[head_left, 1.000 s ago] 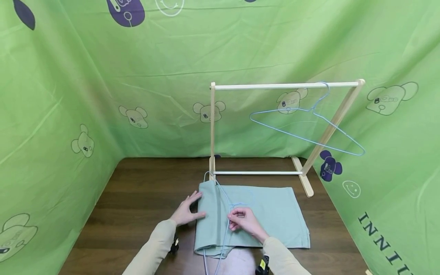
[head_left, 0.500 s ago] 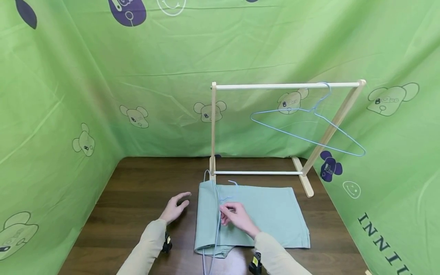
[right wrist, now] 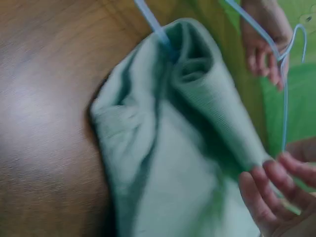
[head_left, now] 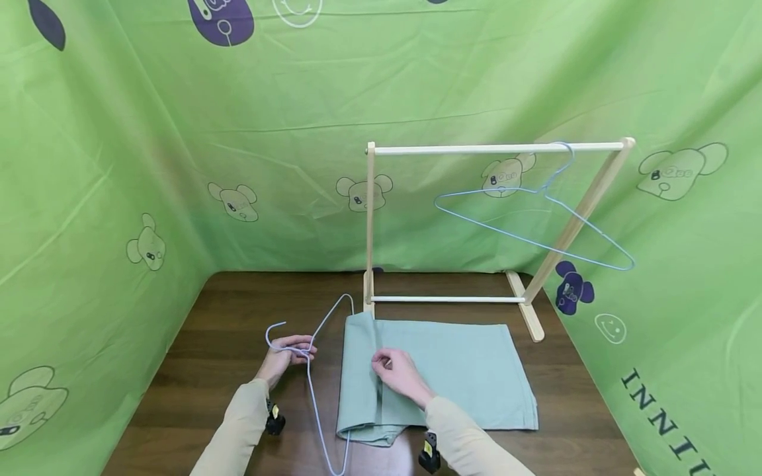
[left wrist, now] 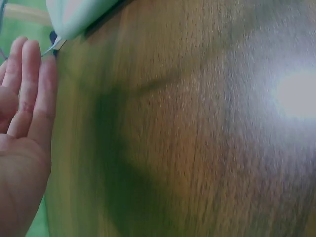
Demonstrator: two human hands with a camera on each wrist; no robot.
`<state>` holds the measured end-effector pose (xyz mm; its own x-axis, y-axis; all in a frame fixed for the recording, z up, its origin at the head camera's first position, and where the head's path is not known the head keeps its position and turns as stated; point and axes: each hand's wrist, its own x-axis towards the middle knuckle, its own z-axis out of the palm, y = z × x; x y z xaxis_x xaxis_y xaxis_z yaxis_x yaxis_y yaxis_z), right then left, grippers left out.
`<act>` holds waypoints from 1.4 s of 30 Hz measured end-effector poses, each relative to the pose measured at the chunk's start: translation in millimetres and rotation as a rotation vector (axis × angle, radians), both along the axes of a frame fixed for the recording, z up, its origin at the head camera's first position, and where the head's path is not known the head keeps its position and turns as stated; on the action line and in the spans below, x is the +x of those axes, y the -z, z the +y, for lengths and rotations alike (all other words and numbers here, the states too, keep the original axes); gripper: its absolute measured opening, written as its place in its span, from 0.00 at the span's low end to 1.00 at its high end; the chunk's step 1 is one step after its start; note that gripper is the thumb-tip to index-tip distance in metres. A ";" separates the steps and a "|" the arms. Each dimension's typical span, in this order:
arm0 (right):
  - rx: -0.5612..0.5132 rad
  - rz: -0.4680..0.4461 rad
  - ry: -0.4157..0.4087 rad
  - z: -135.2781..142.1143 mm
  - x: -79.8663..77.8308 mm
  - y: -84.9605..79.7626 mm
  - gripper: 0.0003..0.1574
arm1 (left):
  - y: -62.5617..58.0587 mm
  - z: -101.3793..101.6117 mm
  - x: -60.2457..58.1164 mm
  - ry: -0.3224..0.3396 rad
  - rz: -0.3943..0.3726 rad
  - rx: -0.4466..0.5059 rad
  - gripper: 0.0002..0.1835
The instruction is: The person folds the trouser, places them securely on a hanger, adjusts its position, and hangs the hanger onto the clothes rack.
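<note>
A pale green folded garment (head_left: 452,370) lies flat, its left end folded over the lower bar of a light blue wire hanger (head_left: 315,390). The hanger's shoulders and hook lean out to the left of the fold. My left hand (head_left: 282,360) is at the hanger's neck, the hook crossing over its fingers. In the left wrist view those fingers (left wrist: 30,79) are nearly straight. My right hand (head_left: 401,377) is over the fold's right edge, thumb and forefinger close together. The right wrist view shows loosely bent fingers (right wrist: 276,182) at the rolled cloth, nothing visible between them.
A wooden rack (head_left: 368,225) with white bars stands behind the garment. A second blue hanger (head_left: 530,225) hangs from its top bar at the right. The brown tabletop (head_left: 238,317) is enclosed by a green printed curtain (head_left: 286,158).
The hanger's upper part has swung from the garment over to the left. My right hand has let go of it, and my left hand has moved left and met its neck.
</note>
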<state>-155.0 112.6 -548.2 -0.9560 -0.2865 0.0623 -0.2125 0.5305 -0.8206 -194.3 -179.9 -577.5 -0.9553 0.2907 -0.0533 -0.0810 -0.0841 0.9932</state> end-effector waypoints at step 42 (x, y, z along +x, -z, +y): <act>-0.203 -0.313 0.155 -1.1 -8.5 13.0 0.13 | 3.4 -15.0 5.0 0.103 -0.201 -0.043 0.18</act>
<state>-163.5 111.5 -561.2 -0.9688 -0.1489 -0.1983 0.1344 0.3568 -0.9245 -189.3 -195.0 -580.9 -0.8897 0.3796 -0.2537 -0.2833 -0.0231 0.9588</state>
